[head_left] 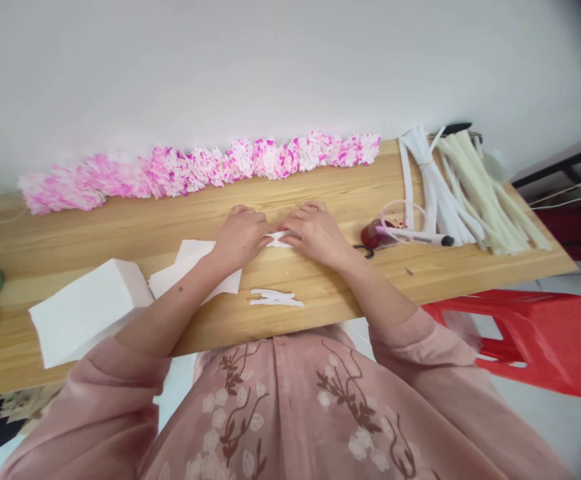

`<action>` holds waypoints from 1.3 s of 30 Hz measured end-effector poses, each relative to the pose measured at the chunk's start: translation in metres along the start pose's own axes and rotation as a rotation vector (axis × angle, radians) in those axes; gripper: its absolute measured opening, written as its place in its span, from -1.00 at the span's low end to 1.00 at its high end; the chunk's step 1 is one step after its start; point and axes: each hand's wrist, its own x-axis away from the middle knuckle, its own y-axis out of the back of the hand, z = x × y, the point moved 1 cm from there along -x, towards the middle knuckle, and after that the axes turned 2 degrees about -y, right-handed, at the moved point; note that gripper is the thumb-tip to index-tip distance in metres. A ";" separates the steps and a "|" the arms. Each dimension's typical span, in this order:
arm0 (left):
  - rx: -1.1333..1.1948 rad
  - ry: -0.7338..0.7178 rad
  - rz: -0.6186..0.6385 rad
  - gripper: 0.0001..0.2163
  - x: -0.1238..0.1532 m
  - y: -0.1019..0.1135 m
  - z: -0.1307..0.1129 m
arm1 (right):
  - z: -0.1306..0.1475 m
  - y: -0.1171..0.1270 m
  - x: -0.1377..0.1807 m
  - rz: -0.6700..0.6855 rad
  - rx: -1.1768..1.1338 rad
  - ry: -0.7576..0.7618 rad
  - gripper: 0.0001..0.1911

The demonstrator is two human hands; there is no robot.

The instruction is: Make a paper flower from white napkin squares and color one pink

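Note:
A narrow piece of white paper [280, 239], rolled or folded, lies between my two hands over the middle of the wooden table. My left hand [244, 235] is closed on its left end, fingers bent. At the right end my right hand [312, 230] pinches it the same way, the fingertips partly hidden. Several short white fuzzy strips [276, 298] lie just in front of my hands. Under my left forearm are loose white paper sheets [195, 257], beside a tall stack of white paper [87, 310].
Pink-and-white ruffled paper flowers [210, 170] line the wall. At right stand a cup of dark red liquid [374, 235], a marker [420, 236], black scissors handle [364, 251], and bundles of white [435, 187] and cream pipe cleaners [490, 193]. A red stool [545, 340] is beside the table.

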 end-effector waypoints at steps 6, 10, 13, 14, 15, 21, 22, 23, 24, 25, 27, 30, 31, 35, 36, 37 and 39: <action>0.046 0.044 -0.041 -0.79 0.006 -0.004 0.001 | 0.000 0.007 0.002 -0.091 -0.099 0.069 -0.76; 0.094 0.052 -0.072 -0.81 0.008 -0.005 0.003 | 0.001 0.012 0.004 -0.047 -0.078 0.086 -0.75; 0.097 0.043 -0.086 -0.81 0.009 -0.006 0.003 | 0.002 0.012 0.004 0.003 -0.039 0.091 -0.74; 0.096 0.039 -0.090 -0.81 0.009 -0.006 0.003 | 0.002 0.012 0.004 0.019 -0.023 0.091 -0.74; 0.094 0.035 -0.095 -0.81 0.009 -0.007 0.003 | 0.003 0.011 0.004 0.032 -0.005 0.089 -0.74; 0.090 0.022 -0.114 -0.80 0.009 -0.009 0.001 | 0.011 0.006 0.003 0.076 0.077 0.072 -0.71; 0.094 0.020 -0.113 -0.80 0.009 -0.009 0.001 | 0.012 0.006 0.003 0.082 0.083 0.069 -0.71; 0.099 0.021 -0.111 -0.80 0.009 -0.009 0.000 | 0.013 0.006 0.003 0.087 0.086 0.066 -0.71; 0.106 0.024 -0.108 -0.80 0.009 -0.009 0.000 | 0.013 0.006 0.003 0.090 0.086 0.063 -0.71; 0.112 0.029 -0.105 -0.80 0.009 -0.008 0.000 | 0.013 0.006 0.003 0.092 0.081 0.059 -0.72; 0.126 0.041 -0.097 -0.80 0.008 -0.008 0.000 | 0.012 0.008 0.003 0.099 0.058 0.052 -0.73; 0.135 0.051 -0.092 -0.80 0.008 -0.007 0.000 | 0.009 0.009 0.004 0.096 0.025 0.051 -0.74; 0.136 0.052 -0.091 -0.80 0.008 -0.007 0.000 | 0.009 0.009 0.004 0.092 0.022 0.053 -0.74; 0.142 0.057 -0.094 -0.79 0.008 -0.008 0.001 | 0.010 0.006 0.003 0.086 0.050 0.072 -0.72; 0.143 0.055 -0.098 -0.79 0.008 -0.008 0.001 | 0.011 0.004 0.003 0.084 0.066 0.074 -0.71; 0.144 0.052 -0.101 -0.80 0.008 -0.008 0.001 | 0.012 0.003 0.003 0.080 0.084 0.075 -0.70; 0.147 0.048 -0.103 -0.80 0.009 -0.008 0.001 | 0.014 0.001 0.002 0.070 0.126 0.078 -0.70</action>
